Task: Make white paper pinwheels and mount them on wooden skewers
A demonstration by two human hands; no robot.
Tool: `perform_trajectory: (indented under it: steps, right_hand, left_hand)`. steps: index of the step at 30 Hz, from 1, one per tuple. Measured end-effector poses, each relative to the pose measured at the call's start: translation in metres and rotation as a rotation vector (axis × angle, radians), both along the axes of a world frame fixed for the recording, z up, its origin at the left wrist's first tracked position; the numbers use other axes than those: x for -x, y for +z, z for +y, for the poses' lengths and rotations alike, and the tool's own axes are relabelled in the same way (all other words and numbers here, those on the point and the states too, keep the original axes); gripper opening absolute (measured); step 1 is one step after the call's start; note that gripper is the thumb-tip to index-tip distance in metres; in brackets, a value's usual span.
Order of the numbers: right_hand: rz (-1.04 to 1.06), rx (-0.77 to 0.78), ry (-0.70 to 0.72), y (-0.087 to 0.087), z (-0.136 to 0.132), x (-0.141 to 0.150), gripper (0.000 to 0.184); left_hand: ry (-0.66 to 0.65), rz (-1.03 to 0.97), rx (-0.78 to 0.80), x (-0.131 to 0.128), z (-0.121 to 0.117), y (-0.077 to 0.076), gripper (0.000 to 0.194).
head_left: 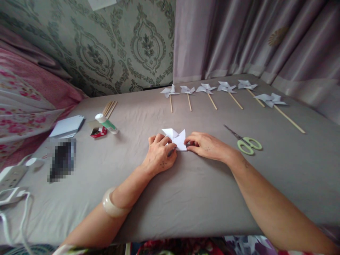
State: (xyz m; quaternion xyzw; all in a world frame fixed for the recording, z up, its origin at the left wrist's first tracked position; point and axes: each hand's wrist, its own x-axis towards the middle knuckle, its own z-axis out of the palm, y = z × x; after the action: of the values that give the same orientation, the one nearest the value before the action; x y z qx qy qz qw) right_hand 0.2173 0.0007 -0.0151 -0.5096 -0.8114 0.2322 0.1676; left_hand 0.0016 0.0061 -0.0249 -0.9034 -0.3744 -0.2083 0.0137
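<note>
A partly folded white paper pinwheel (181, 141) lies flat on the grey cloth in front of me, some of its points folded toward the middle. My left hand (162, 150) presses down on its left side, fingers bent over the paper and covering that part. From the right, my right hand (204, 144) pinches the paper's right edge between thumb and fingers. Green-handled scissors (245, 142) rest to the right of my right hand, their blades pointing away to the left.
Several finished pinwheels (209, 89) on wooden sticks line the back right. At the left are a glue stick (107, 124), a small red box (98, 132), wooden sticks (109, 108), stacked paper (67, 126), a blurred dark object (63, 159) and a power strip (12, 177) with white cables.
</note>
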Motion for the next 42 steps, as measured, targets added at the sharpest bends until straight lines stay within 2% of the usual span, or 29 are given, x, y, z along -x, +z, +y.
perform_trajectory:
  steps: [7,16,27,37,42]
  right_hand:
    - [-0.018,-0.061,0.043,-0.004,-0.002,0.011,0.012]
    - [-0.046,-0.126,0.04,-0.008,-0.003,0.019,0.016]
    - [0.044,-0.08,0.077,-0.006,-0.009,0.027,0.015]
    - [0.058,-0.06,-0.018,-0.011,-0.006,0.03,0.014]
    - [0.061,-0.078,-0.14,-0.015,-0.006,0.035,0.015]
  left_hand:
    - [0.027,-0.023,-0.032,0.005,0.005,-0.003,0.015]
    - [0.048,-0.046,-0.046,0.006,0.009,-0.006,0.016]
    - [0.042,-0.013,-0.009,0.005,0.01,-0.01,0.017]
    - [0.033,0.069,0.074,0.003,0.009,-0.007,0.02]
    - [0.023,0.068,0.067,0.003,0.009,-0.008,0.02]
